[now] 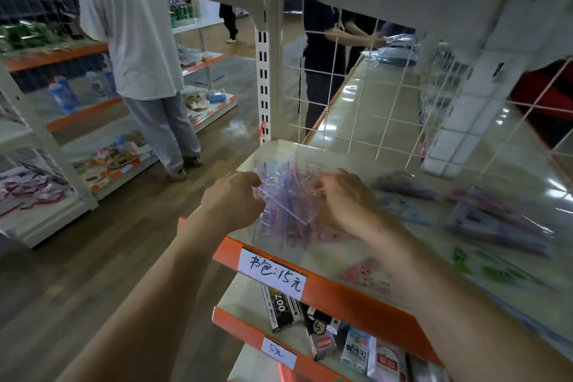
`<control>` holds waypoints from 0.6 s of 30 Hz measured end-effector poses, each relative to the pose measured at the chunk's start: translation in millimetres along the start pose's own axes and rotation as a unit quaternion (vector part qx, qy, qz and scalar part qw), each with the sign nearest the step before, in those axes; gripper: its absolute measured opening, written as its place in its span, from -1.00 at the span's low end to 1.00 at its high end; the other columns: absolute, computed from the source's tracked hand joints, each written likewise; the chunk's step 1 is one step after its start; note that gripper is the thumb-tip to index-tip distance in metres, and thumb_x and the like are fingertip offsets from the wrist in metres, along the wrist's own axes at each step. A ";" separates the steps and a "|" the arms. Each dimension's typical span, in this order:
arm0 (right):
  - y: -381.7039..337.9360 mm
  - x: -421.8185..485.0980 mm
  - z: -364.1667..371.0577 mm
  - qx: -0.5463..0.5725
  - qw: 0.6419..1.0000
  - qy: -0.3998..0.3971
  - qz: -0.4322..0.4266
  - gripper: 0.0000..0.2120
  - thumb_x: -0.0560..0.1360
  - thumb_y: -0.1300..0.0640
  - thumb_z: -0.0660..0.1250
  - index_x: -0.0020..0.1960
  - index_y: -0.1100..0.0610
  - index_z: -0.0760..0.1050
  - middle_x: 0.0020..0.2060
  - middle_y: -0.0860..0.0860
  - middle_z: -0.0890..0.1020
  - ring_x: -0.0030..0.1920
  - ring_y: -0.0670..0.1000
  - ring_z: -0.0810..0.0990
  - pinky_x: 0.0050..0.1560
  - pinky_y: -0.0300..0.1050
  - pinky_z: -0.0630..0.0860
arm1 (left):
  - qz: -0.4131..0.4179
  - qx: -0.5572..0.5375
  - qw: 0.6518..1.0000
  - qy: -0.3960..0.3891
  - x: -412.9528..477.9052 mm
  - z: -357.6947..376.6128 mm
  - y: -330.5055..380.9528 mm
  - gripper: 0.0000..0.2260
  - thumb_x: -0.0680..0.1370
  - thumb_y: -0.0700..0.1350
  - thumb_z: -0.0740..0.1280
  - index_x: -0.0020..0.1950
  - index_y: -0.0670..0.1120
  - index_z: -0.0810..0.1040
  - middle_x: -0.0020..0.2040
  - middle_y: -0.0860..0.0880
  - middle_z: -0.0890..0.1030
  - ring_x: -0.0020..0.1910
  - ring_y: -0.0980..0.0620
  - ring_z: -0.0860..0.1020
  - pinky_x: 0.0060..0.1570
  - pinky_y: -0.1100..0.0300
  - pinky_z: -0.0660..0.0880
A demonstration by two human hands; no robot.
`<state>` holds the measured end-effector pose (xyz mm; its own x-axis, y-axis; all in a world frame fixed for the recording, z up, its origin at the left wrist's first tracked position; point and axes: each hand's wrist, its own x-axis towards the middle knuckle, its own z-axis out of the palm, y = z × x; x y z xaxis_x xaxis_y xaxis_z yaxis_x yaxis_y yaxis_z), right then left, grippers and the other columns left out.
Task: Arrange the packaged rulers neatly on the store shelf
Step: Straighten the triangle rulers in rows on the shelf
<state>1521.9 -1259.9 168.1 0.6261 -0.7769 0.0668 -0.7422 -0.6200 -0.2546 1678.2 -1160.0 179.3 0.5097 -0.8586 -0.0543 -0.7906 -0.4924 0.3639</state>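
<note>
At the near-left corner of the shelf (356, 298), both hands held one loose bundle of packaged rulers (285, 195), clear sleeves with purple print. Bundle sat just above the shelf surface, right behind the orange front edge and the handwritten price label (273, 273).

Left hand (235, 198): fingers curled, pinching the bundle's left edge. Right hand (344, 198): fingers curled round the right edge; fingertips hidden behind the packs, so depth of hold could not be read.

Key relation: bundle lay directly between the two hands, each touching it, neither clearly nearer. Long axis ran roughly near-to-far, but the packs were fanned; one clear sleeve was skewed with a corner jutting toward the near right. Edges not flush.

Judgement: step in hand looked like squaring the stack before setting it down. Next move probably called for pressing both sides inward and tapping the ends level, keeping the long axis near-to-far.

Other stock: purple packs (496, 220) lay well apart to the right, a pink pack (366, 274) near the front edge, wire grid (372, 96) at the far side
</note>
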 end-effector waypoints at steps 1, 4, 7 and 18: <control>9.1 3.6 -3.8 -0.023 1.000 -0.001 0.010 -0.68 0.55 0.16 0.21 0.29 0.06 0.47 0.19 0.13 0.49 0.21 0.18 0.46 0.20 -0.01 0.43 | 0.005 0.003 1.000 0.004 1.2 0.3 1.7 -0.65 0.51 -0.02 0.34 0.30 0.03 0.47 0.20 -0.05 0.52 0.14 -0.07 0.51 0.14 -0.02 0.48; 28.6 12.7 -12.6 -0.099 0.993 -0.048 0.038 -0.71 0.55 0.14 0.21 0.25 0.11 0.47 0.17 0.13 0.54 0.16 0.18 0.51 0.07 -0.05 0.42 | 0.026 0.011 1.000 0.008 5.4 2.7 9.7 -0.63 0.51 -0.05 0.35 0.31 0.01 0.47 0.20 -0.07 0.52 0.14 -0.08 0.51 0.14 -0.01 0.48; 29.7 19.2 -10.2 -0.105 0.987 -0.110 0.048 -0.73 0.52 -0.01 0.28 0.13 0.11 0.51 0.05 0.08 0.61 0.02 0.15 0.58 -0.11 -0.13 0.40 | 0.033 0.005 0.999 -0.002 9.7 6.7 18.9 -0.64 0.51 -0.06 0.34 0.31 0.02 0.46 0.20 -0.07 0.51 0.16 -0.09 0.50 0.15 -0.01 0.47; 18.6 25.7 -13.5 0.078 0.986 -0.146 0.012 -0.39 0.43 0.08 0.44 0.43 0.03 0.33 0.34 0.08 0.42 0.29 0.10 0.44 0.26 -0.04 0.43 | 0.029 0.018 0.999 -0.008 20.1 10.7 22.1 -0.63 0.51 -0.03 0.33 0.32 0.05 0.46 0.23 -0.06 0.47 0.20 -0.09 0.46 0.18 -0.02 0.45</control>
<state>1521.0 -1292.9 178.1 0.6675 -0.7124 -0.2167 -0.7263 -0.5587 -0.4003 1667.4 -1189.7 176.2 0.4573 -0.8880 -0.0492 -0.8304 -0.4461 0.3338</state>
